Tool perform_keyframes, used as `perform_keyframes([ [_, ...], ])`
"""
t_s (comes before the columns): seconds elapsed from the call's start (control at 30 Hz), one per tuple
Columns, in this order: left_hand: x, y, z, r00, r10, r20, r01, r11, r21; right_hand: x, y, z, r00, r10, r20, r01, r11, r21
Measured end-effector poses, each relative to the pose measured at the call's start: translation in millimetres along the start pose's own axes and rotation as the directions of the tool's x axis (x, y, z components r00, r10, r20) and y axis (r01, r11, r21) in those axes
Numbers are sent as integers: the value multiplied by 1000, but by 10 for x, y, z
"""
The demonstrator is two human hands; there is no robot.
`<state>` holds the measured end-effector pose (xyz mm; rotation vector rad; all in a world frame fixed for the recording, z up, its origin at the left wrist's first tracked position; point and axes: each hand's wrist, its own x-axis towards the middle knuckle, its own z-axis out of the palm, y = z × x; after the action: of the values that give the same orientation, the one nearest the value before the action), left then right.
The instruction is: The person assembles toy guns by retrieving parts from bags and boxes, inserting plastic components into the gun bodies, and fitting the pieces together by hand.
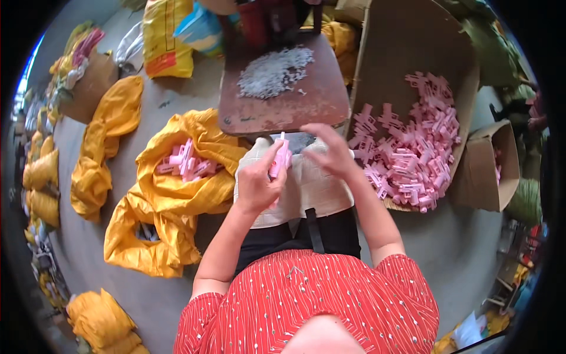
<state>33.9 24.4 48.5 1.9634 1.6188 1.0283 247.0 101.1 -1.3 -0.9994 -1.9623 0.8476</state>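
Note:
My left hand (259, 180) is closed around a pink toy pistol (282, 158), held upright over my lap with a thin white tip at its top. To its right, my right hand (331, 152) hovers with fingers apart and curved, and nothing shows in it. Just beyond my hands stands a worn reddish-brown stool (283, 115) with a heap of small whitish plastic pieces (277, 72) on its seat. A pale cloth (312, 186) covers my lap, with a grey patch partly behind my right hand.
At right, a large cardboard box (413, 35) holds many pink toy pistols (413, 159); a smaller carton (492, 168) stands beside it. An open yellow woven sack (194, 127) with more pink pieces (187, 165) lies at left. Another yellow sack (94, 153) lies farther left.

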Motion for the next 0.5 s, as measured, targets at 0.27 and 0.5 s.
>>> perform_keyframes([
  [0.27,-269,-332,435,963,-152,221,90,960,265,1304,989,246,981,100,-166,-158,906,-393],
  [0.5,-370,-320,533,934,-222,280,117,930,349,1138,1163,512,978,171,-115,-206,850,-486],
])
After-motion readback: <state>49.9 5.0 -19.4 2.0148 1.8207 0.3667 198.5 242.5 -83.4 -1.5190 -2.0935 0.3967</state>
